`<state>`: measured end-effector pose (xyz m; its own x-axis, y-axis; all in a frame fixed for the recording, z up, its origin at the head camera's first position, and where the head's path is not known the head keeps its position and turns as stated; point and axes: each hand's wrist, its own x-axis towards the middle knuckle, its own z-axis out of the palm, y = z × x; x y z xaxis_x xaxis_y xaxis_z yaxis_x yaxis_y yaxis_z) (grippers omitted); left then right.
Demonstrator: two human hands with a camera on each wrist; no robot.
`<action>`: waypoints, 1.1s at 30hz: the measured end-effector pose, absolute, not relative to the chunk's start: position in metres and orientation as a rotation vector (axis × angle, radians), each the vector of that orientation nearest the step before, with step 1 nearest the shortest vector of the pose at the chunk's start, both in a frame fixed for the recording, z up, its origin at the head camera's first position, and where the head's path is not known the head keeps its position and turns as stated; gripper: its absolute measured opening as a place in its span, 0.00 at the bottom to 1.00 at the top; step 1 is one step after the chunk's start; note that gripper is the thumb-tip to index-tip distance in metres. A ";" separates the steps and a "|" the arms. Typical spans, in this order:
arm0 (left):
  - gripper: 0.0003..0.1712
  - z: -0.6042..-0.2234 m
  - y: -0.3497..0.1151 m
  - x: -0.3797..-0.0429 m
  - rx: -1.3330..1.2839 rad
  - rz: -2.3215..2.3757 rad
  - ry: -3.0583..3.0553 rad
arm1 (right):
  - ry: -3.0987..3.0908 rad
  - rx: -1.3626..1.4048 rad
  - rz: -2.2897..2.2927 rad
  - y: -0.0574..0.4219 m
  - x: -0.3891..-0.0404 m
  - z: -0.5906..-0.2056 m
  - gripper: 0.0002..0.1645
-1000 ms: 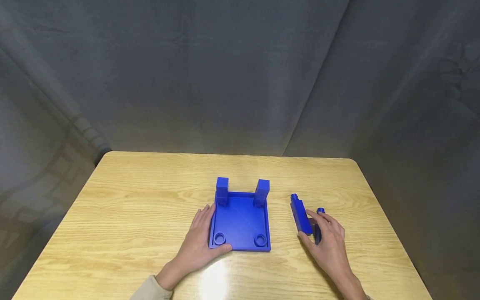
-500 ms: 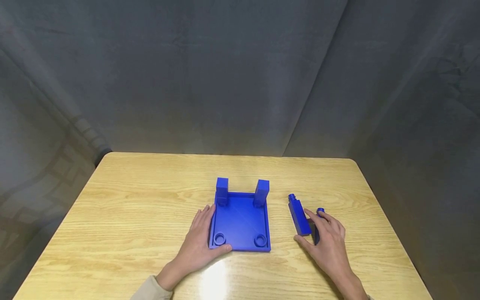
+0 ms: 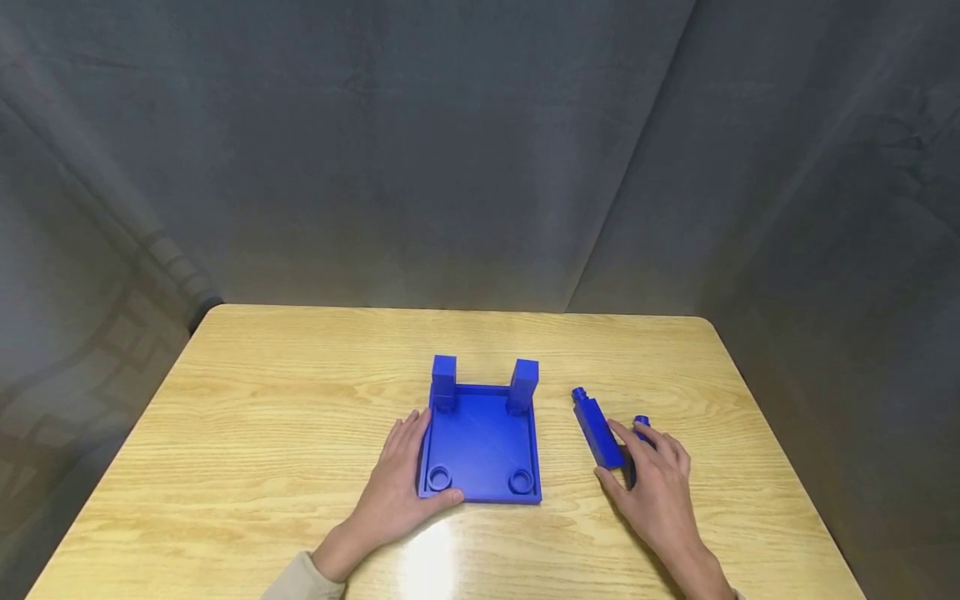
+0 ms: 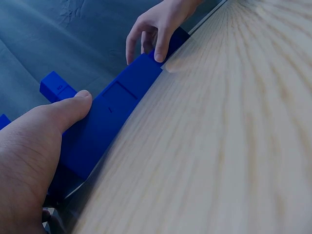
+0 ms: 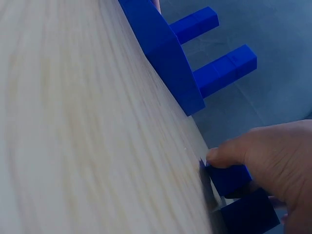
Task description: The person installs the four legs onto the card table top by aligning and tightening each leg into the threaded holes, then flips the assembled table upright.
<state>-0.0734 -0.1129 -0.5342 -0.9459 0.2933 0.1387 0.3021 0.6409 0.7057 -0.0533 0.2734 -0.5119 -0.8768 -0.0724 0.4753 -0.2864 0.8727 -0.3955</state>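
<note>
A wooden table spanned the lower frame. At lower centre, the left hand braced the blue tray, fingers straight; at lower right, the right hand pinched a blue post, seemingly a pickup, next calling for a lift clear of the second post.

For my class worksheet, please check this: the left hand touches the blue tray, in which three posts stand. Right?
Not quite: the left hand touches the blue tray, in which two posts stand, not three. The head view shows this.
</note>
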 end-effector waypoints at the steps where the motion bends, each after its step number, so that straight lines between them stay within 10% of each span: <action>1: 0.75 -0.534 -0.113 -0.073 -0.514 -1.221 -2.834 | -2.581 0.268 0.651 0.273 -0.053 -0.512 0.50; 33: 0.76 -0.534 -0.113 -0.074 -0.520 -1.204 -2.841 | -2.111 0.183 1.197 0.274 -0.053 -0.506 0.35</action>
